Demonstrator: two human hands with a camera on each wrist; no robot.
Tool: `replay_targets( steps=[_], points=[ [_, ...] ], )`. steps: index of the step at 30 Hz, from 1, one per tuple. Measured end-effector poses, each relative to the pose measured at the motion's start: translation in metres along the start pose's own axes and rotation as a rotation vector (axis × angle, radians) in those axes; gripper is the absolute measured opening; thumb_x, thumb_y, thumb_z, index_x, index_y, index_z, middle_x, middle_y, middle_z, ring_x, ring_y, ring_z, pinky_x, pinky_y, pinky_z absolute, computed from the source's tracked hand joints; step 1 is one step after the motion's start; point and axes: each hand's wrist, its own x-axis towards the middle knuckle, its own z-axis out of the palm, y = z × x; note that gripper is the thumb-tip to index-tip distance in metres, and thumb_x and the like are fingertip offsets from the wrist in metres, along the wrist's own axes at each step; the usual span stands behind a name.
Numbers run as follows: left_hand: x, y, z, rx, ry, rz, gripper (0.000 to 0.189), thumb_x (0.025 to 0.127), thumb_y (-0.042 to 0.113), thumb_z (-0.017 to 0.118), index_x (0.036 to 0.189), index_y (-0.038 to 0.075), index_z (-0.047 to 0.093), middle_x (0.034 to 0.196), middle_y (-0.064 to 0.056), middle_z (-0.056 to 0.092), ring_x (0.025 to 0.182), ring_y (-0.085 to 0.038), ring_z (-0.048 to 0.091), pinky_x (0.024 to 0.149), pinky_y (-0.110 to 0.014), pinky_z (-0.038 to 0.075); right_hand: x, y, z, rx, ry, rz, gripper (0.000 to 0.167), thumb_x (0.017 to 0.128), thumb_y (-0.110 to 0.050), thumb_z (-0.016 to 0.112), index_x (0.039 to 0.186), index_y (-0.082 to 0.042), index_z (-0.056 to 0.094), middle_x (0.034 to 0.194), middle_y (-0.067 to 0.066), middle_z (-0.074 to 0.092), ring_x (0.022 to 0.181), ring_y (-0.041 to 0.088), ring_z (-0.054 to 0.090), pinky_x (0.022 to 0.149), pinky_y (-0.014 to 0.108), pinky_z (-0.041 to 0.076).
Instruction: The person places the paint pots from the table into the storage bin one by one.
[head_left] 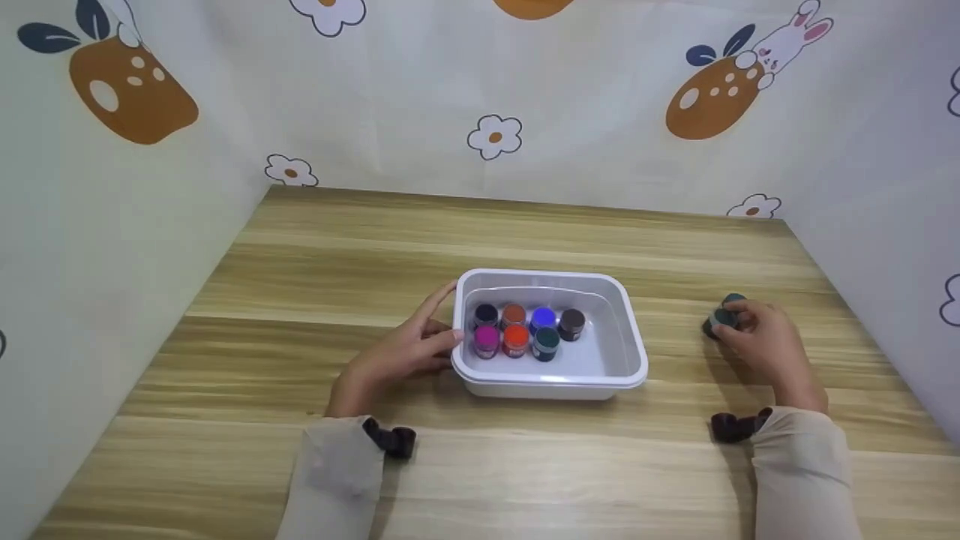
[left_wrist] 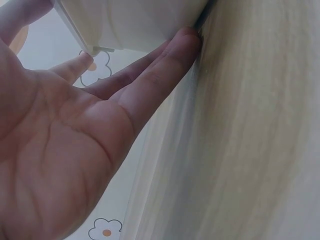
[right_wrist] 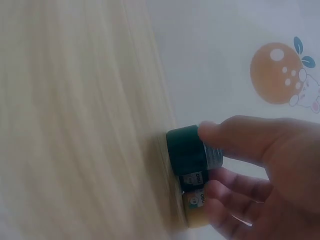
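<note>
A white plastic tub (head_left: pixel 555 386) stands mid-table, holding two rows of small paint jars, among them a magenta jar (head_left: pixel 486 341), a red-orange jar (head_left: pixel 515 340) and a blue jar (head_left: pixel 543 320). My left hand (head_left: pixel 401 349) rests against the tub's left side, fingers extended. In the left wrist view its fingertips (left_wrist: pixel 186 37) reach the tub's lower edge near the tabletop. Off to the right, my right hand (head_left: pixel 769 341) pinches a dark green jar (right_wrist: pixel 187 150) between thumb and fingers. Beside it are another dark jar (right_wrist: pixel 194 180) and a yellow jar (right_wrist: pixel 196 206), partly covered by fingers.
A wood-grain table (head_left: pixel 337 262) runs back to a patterned cloth wall (head_left: pixel 397 112), with more cloth on both sides. Black straps with small camera mounts (head_left: pixel 394 441) sit at both wrists.
</note>
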Motion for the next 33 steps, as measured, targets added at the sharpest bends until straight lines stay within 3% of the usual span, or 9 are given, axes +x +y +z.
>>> replay_targets(
  steps=[10,16,20,26,33],
  points=[
    [0.0,0.0,0.0,0.0,-0.008,-0.006,0.08,0.1,0.027,0.057,0.16,0.032,0.004,0.133,-0.031,0.047,0.12,-0.039,0.057,0.099,-0.048,0.052,-0.002,-0.004,-0.001,0.026,0.007,0.066,0.048,0.095,-0.023,0.065,0.129,0.009,0.056,0.107,0.025,0.062,0.087,0.024,0.058,0.061,0.018,0.046],
    [0.0,0.001,-0.001,0.016,-0.005,-0.008,0.08,0.1,0.026,0.057,0.16,0.032,0.004,0.132,-0.031,0.047,0.12,-0.038,0.057,0.099,-0.048,0.052,-0.006,-0.024,-0.009,0.062,0.011,0.069,0.055,0.097,-0.031,0.06,0.135,0.008,0.053,0.111,0.026,0.061,0.092,0.027,0.057,0.063,0.017,0.046],
    [0.0,0.001,-0.001,0.015,-0.004,-0.01,0.08,0.1,0.026,0.057,0.16,0.032,0.003,0.131,-0.03,0.049,0.118,-0.037,0.058,0.099,-0.048,0.052,-0.008,-0.046,-0.011,0.101,0.012,-0.008,0.055,0.097,-0.03,0.062,0.134,0.009,0.053,0.104,0.022,0.062,0.086,0.019,0.054,0.063,0.016,0.045],
    [-0.001,-0.001,0.0,0.009,0.0,-0.001,0.08,0.1,0.025,0.057,0.16,0.03,0.004,0.13,-0.03,0.05,0.116,-0.036,0.059,0.098,-0.049,0.052,-0.015,-0.086,-0.003,0.189,0.053,-0.172,0.039,0.093,-0.015,0.07,0.124,0.007,0.062,0.099,0.019,0.064,0.079,0.006,0.056,0.065,0.012,0.047],
    [-0.001,0.001,0.002,0.006,0.014,0.008,0.08,0.1,0.025,0.058,0.16,0.029,0.005,0.13,-0.032,0.051,0.118,-0.04,0.058,0.098,-0.049,0.052,-0.022,-0.127,0.018,0.212,-0.029,-0.308,0.032,0.088,-0.006,0.072,0.118,0.002,0.065,0.098,0.012,0.064,0.083,0.015,0.058,0.076,0.017,0.049]
  ],
)
